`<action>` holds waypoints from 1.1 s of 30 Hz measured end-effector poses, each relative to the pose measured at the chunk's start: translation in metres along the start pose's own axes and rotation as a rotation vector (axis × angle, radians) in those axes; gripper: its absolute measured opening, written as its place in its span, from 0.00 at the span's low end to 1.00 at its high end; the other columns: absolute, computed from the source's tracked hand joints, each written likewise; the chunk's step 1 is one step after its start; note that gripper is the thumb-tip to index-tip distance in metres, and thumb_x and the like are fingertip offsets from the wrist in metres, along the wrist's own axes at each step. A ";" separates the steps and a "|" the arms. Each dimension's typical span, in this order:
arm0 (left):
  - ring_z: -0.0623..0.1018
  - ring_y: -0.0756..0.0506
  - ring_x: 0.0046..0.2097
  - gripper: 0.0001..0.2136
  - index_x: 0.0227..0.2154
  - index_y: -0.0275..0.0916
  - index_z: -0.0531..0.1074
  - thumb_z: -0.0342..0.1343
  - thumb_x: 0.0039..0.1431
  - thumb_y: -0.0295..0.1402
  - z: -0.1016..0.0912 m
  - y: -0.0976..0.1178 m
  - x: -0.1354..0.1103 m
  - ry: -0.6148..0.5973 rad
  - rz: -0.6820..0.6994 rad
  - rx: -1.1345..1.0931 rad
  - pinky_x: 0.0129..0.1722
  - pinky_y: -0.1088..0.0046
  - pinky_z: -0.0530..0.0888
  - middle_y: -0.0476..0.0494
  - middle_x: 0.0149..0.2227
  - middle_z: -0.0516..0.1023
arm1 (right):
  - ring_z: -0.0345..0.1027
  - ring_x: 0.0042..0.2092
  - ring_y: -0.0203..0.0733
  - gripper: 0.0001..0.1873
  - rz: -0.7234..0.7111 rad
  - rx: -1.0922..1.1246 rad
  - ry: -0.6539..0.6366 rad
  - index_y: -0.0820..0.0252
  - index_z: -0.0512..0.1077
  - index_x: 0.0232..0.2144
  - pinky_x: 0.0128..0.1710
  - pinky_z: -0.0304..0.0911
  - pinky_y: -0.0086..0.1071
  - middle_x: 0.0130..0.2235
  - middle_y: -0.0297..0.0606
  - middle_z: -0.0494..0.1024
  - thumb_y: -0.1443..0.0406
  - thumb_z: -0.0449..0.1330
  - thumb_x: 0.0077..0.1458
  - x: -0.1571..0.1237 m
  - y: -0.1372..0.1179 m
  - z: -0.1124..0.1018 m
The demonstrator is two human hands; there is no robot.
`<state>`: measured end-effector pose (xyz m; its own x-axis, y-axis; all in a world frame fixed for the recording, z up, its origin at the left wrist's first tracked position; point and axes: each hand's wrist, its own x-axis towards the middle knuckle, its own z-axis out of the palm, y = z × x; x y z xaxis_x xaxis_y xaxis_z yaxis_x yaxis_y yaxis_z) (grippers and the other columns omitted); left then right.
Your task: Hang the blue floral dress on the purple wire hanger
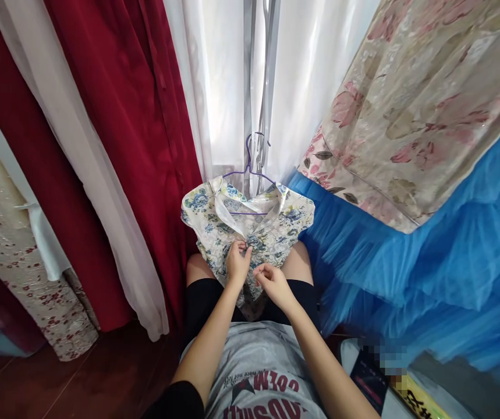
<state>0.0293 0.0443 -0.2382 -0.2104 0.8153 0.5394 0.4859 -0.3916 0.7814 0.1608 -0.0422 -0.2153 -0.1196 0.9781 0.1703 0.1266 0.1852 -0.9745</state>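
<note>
A sleeveless floral blouse (208, 224), white with blue and green flowers and an open collar, lies across my lap on a purple hanger (250, 170). My left hand (238, 262) is closed on the blouse's front edge, just below the collar opening, its thumb and forefinger pinching the cloth. A small dark spot shows at those fingertips, too small to name. Slightly lower and to the right, my right hand (272, 282) is held over the blouse front with thumb and fingers pressed together. Whatever lies between them, if anything, cannot be made out.
Long red fabric (131, 116) hangs at the left beside pale sheer cloth (105, 203). White fabric (227, 87) hangs ahead. At the right are a floral-print cloth (407, 116) and ruffled blue tulle (385, 262). A dark phone-like object (367, 375) sits at the lower right.
</note>
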 end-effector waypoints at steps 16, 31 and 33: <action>0.82 0.43 0.40 0.08 0.33 0.42 0.79 0.59 0.64 0.38 -0.021 0.005 -0.016 -0.037 0.050 -0.069 0.44 0.67 0.75 0.44 0.35 0.83 | 0.67 0.25 0.39 0.09 0.017 0.034 0.036 0.60 0.72 0.33 0.27 0.58 0.30 0.22 0.32 0.74 0.60 0.58 0.56 -0.005 0.019 -0.007; 0.75 0.39 0.45 0.10 0.37 0.41 0.76 0.49 0.71 0.32 -0.103 0.106 0.052 -0.377 0.801 0.456 0.47 0.61 0.69 0.40 0.37 0.78 | 0.59 0.27 0.40 0.15 -0.254 -0.396 0.213 0.55 0.60 0.25 0.30 0.51 0.32 0.23 0.30 0.64 0.58 0.57 0.61 0.013 0.000 0.002; 0.74 0.39 0.46 0.11 0.38 0.40 0.74 0.47 0.72 0.34 -0.108 0.129 0.081 -0.281 0.835 0.491 0.48 0.61 0.68 0.41 0.38 0.77 | 0.58 0.26 0.39 0.17 -0.234 -0.352 0.212 0.55 0.59 0.24 0.29 0.50 0.31 0.22 0.29 0.63 0.57 0.58 0.61 0.009 0.001 -0.002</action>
<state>-0.0166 0.0137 -0.0595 0.5341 0.4560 0.7119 0.6954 -0.7159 -0.0631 0.1622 -0.0326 -0.2140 0.0145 0.8973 0.4412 0.4510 0.3880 -0.8038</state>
